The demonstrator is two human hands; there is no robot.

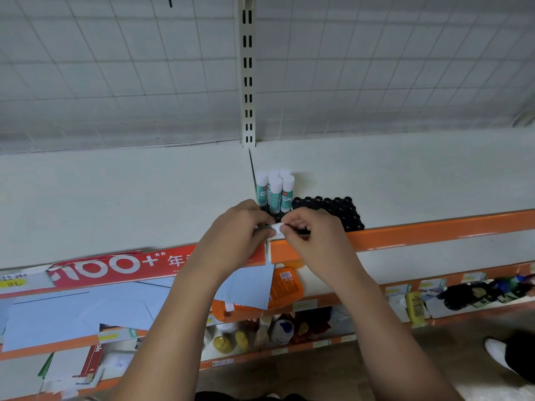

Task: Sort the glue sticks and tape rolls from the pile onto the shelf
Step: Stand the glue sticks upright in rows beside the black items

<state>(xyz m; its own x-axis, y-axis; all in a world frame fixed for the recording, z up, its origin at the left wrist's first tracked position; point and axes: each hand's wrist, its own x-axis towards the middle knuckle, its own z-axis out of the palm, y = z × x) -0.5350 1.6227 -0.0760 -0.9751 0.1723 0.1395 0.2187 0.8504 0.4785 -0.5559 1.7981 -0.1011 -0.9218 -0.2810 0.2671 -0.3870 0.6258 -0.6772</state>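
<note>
left hand (246, 227) and right hand (311, 230) each pinch an end of one glue stick (278, 228), held level over the shelf (434, 231) front edge. best turn it cap up, then seat it in a free tray (341, 209) hole beside the standing sticks (275, 192).

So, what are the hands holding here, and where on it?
A glue stick, it seems, lying sideways: the left hand grips its body, the right hand pinches its white cap end.
</note>
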